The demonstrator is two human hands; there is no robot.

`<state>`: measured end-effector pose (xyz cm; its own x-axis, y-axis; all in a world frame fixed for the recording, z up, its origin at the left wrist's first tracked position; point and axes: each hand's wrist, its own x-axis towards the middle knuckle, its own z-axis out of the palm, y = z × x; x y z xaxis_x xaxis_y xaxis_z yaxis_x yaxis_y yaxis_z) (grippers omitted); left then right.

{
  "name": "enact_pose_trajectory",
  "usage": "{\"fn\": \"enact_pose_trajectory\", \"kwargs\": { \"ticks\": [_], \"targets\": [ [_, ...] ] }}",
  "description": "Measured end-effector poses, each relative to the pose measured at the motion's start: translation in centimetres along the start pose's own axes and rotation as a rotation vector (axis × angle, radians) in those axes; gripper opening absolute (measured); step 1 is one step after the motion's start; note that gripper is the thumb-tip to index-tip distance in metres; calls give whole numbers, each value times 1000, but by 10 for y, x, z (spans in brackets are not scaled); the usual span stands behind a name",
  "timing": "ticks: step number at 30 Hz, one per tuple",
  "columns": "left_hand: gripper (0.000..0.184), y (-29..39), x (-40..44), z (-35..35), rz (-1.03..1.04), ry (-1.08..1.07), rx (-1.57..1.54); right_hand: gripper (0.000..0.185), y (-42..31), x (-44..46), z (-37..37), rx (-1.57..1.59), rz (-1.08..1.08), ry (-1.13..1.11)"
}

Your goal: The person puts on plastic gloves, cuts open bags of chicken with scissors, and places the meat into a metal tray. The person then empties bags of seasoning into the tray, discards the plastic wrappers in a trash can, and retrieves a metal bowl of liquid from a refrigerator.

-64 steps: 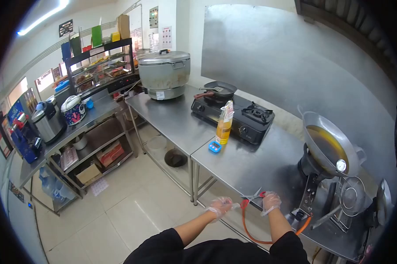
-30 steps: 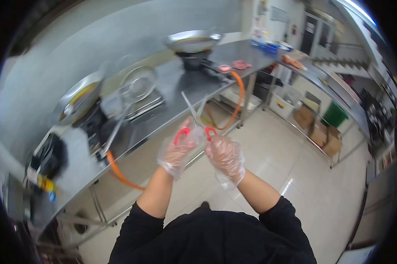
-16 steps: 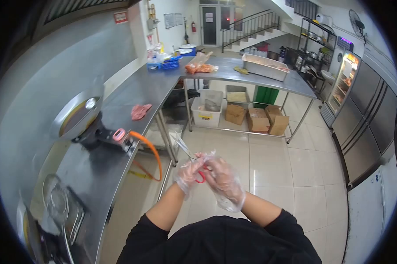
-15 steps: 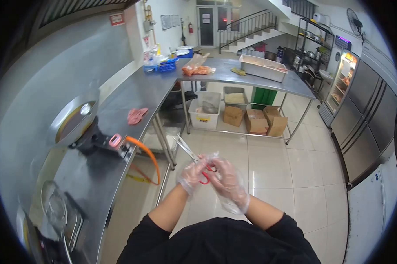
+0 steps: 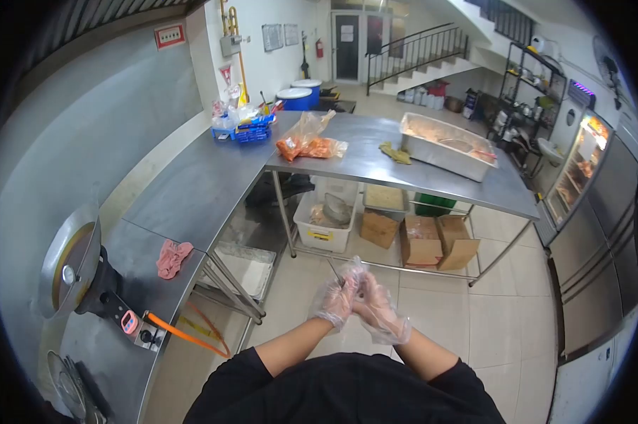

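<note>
While both bare forearms (image 5: 292, 347) reach forward and angle inward, the clear-plastic-gloved left hand (image 5: 336, 300) curls its grip closed around slim silver metal scissors (image 5: 337, 274), which poke up above it, beside the similarly gloved right hand (image 5: 377, 309), whose bent grip hides whether it holds anything.

Clear plastic gloves (image 5: 381, 314) are shining, wrinkled, at lower centre; the counter (image 5: 206, 184) at left is gleaming, smooth metal; a pink cloth (image 5: 173, 259) is looking matt, floor tiles (image 5: 439, 321) glossy.
</note>
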<state>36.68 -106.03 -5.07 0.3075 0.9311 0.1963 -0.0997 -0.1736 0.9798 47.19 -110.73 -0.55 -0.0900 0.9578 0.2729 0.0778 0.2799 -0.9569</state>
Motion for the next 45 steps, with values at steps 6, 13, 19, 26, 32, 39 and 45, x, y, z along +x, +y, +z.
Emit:
{"fn": "enact_pose_trajectory", "kwargs": {
  "ticks": [6,13,19,26,32,39,45],
  "targets": [
    [42,-48,116,-66,57,76,614,51,76,139,-19,136,279,-395],
    [71,-95,314,-156,-239,124,349,48,169,331,-89,-177,467,-162],
    [80,-18,506,-188,-175,220,1009,38,195,448,-202,-1094,89,251],
    [101,-66,666,-242,-226,204,1433,26,231,527,-265,-1391,237,-56],
    [96,-76,700,-260,-470,-7,1145,32,196,601,-272,-1254,122,-270],
    [93,-109,658,-277,-340,494,655,48,147,729,-143,-735,-485,-59],
    [83,-148,627,-295,-786,674,424,35,240,799,-82,-1423,-447,-496]
  ]
}}
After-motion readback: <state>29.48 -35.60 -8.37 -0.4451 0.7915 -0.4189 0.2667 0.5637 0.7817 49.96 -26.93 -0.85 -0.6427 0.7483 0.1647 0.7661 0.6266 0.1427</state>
